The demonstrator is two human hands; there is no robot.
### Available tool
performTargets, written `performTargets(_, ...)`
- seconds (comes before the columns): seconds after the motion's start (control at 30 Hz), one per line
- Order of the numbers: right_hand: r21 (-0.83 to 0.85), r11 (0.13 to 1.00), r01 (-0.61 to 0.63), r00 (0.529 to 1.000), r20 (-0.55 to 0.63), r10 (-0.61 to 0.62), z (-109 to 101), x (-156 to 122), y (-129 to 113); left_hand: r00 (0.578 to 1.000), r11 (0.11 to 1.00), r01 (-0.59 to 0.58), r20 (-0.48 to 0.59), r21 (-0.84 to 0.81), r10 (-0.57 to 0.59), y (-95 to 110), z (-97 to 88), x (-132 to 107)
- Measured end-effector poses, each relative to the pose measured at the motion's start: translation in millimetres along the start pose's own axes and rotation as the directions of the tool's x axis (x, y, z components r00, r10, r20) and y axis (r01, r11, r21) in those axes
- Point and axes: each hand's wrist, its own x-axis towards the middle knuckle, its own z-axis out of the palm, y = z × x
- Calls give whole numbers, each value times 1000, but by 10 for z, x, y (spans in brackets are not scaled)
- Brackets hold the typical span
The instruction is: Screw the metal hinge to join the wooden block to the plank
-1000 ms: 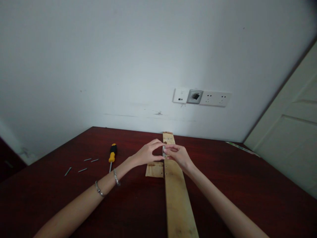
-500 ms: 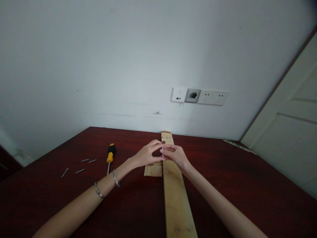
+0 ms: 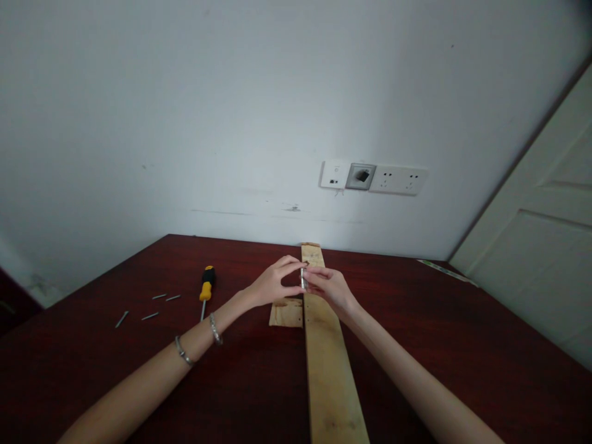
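A small silver screw (image 3: 303, 279) stands upright between my hands, above a long pale wooden board (image 3: 326, 364). My left hand (image 3: 272, 282) spans it, with the thumb at its lower end and the fingertips by its top. From the other side, the fingertips of my right hand (image 3: 335, 288) pinch the screw. Below my left hand a short wooden piece (image 3: 287, 313) lies against the board's left side. Part of the board is hidden behind my fingers.
On the dark red table (image 3: 222, 394), a yellow and black screwdriver (image 3: 206, 287) lies left of my left hand. Several loose screws (image 3: 150, 316) lie farther left. A wall with sockets (image 3: 398, 179) rises behind the table, and a thin printed strip (image 3: 446, 272) lies at the far right.
My fingers have shifted slightly around the screw, and more of its shiny side shows. The board, screwdriver and loose screws have stayed in place.
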Motion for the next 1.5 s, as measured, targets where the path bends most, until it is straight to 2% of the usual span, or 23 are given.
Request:
performTargets(0.17,2,1000,2,1000,-15,-2,-30,6,-50,1000,1000,12,-27,12,-12,-24,-37,-9)
performTargets(0.53,-46,999,9,1000,-13,-10,-33,8,-54,1000,1000,22,-10,13,-22,-60,-27,-28)
performTargets(0.77,-158,983,90,994,-47,-99,-65,35,-42,994,993,101,32,54,-103,-77,-35,-38)
performTargets(0.87,-196,970,142,986,-54,-155,-81,51,-36,989,988,145,-1,51,-146,-81,-12,-34)
performTargets(0.93,-223,959,176,979,-63,-195,-81,57,-37,979,982,188,-82,1,-187,-63,21,-18)
performTargets(1.03,-264,937,228,963,-81,-257,-62,46,-44,941,959,257,-197,-119,-276,-4,85,16)
performTargets(1.17,-363,884,294,940,-59,-337,-17,-4,-57,893,909,296,-252,-295,-372,58,166,45)
performTargets(1.23,-425,842,332,924,-34,-382,0,-32,-62,867,871,331,-247,-362,-432,62,191,50)
performTargets(1.33,-461,814,353,917,-2,-399,16,-58,-57,839,796,383,-184,-468,-512,58,210,54)
performTargets(1.5,-454,825,338,927,12,-374,64,-103,-54,806,586,377,-58,-717,-589,84,223,55)
